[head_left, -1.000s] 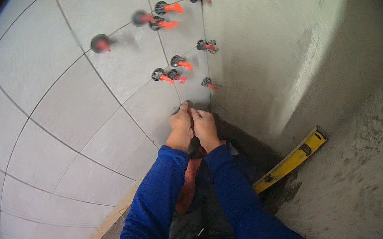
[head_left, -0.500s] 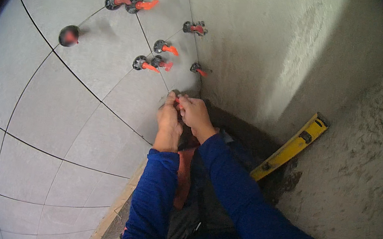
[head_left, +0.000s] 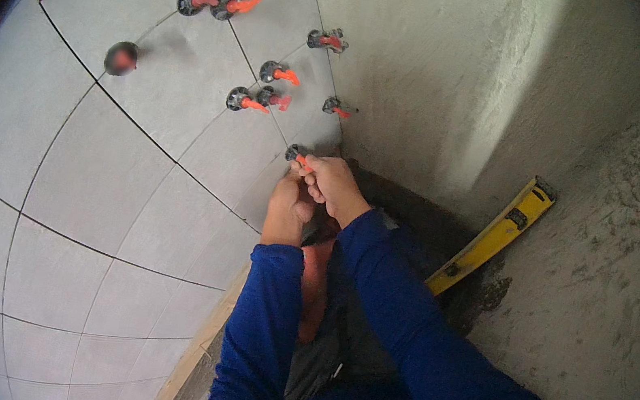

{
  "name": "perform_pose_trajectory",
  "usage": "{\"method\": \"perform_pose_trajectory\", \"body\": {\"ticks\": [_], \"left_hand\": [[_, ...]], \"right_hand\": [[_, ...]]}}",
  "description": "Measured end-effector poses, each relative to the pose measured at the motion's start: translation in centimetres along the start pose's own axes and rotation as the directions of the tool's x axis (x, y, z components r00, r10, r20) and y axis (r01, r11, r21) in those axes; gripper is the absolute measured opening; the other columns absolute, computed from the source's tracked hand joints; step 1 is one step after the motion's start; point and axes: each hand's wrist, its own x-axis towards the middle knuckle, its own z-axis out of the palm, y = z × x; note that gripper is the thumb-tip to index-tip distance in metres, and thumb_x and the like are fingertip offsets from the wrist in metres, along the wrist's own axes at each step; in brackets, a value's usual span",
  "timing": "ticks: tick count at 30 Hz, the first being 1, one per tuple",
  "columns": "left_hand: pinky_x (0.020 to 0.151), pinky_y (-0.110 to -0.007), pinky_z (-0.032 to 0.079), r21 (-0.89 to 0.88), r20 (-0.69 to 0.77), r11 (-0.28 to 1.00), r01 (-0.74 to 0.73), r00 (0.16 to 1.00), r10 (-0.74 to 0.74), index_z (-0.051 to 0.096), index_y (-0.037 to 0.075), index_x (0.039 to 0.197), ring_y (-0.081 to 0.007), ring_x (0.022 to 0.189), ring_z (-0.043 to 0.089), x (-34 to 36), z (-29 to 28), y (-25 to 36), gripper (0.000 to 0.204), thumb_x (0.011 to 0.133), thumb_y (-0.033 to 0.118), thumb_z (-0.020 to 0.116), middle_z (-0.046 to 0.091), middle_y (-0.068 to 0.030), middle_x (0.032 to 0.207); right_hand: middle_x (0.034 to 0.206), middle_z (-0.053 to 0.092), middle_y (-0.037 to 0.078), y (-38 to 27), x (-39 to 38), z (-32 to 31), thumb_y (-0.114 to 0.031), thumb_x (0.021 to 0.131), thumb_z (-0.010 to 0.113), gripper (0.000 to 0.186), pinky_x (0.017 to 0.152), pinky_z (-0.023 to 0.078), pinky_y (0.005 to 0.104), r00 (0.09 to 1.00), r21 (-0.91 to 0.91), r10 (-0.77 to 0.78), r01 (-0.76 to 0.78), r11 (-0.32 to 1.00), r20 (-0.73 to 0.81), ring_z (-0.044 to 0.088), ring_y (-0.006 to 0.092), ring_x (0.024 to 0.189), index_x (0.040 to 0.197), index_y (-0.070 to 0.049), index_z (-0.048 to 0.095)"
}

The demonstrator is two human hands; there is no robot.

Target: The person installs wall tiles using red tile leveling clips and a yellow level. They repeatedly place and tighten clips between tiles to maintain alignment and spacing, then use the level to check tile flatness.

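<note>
A tile leveler point(head_left: 294, 152) with a black round disc and an orange handle sits on a tile joint near the corner. My right hand point(head_left: 332, 184) pinches its orange handle. Just below the disc, my left hand point(head_left: 288, 208) is curled close against the right one; whether anything is in its fingers is hidden. Several more levelers stand on the joints above, among them an orange-handled one point(head_left: 245, 100), a dusty red one point(head_left: 273, 98) and another orange one point(head_left: 279, 73). Large grey tiles point(head_left: 95, 168) carry them.
On the right, a yellow spirit level point(head_left: 495, 237) leans by the rough plastered wall point(head_left: 587, 278). A wooden strip point(head_left: 204, 329) runs along the tiles' lower edge. Further levelers point(head_left: 121, 58) stand at the upper left, and one point(head_left: 335, 107) is close to the wall corner.
My left hand has slipped down from the leveler, so its black disc now shows. My right hand stays on the handle. The whole view has shifted slightly.
</note>
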Motion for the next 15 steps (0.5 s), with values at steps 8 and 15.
{"method": "perform_pose_trajectory", "body": {"ticks": [8,15], "left_hand": [[0.055,-0.031,0.048,-0.052,-0.284,0.94,-0.338,0.907,0.311,0.059,0.011,0.09,-0.0152,0.064,0.057,-0.9,4.5,-0.2,0.023,0.106,0.024,0.048,0.061,-0.0025,0.078],[0.075,-0.042,0.056,-0.04,-0.33,0.982,-0.185,0.93,0.162,0.062,0.007,0.102,-0.0249,0.082,0.064,-1.4,6.0,1.2,0.026,0.108,0.03,0.052,0.065,-0.0068,0.091]], "right_hand": [[0.067,0.066,0.01,0.9,1.0,0.4,-0.024,0.095,0.062,0.033,0.05,0.042,0.0376,0.955,-0.209,-0.255,0.221,0.953,-0.153,0.057,0.0187,0.053,0.076,0.003,0.069],[0.072,0.064,0.002,1.1,1.3,0.6,-0.024,0.099,0.062,0.024,0.053,0.045,0.0272,0.956,-0.189,-0.258,0.23,0.955,-0.138,0.058,0.0116,0.06,0.091,-0.004,0.071]]}}
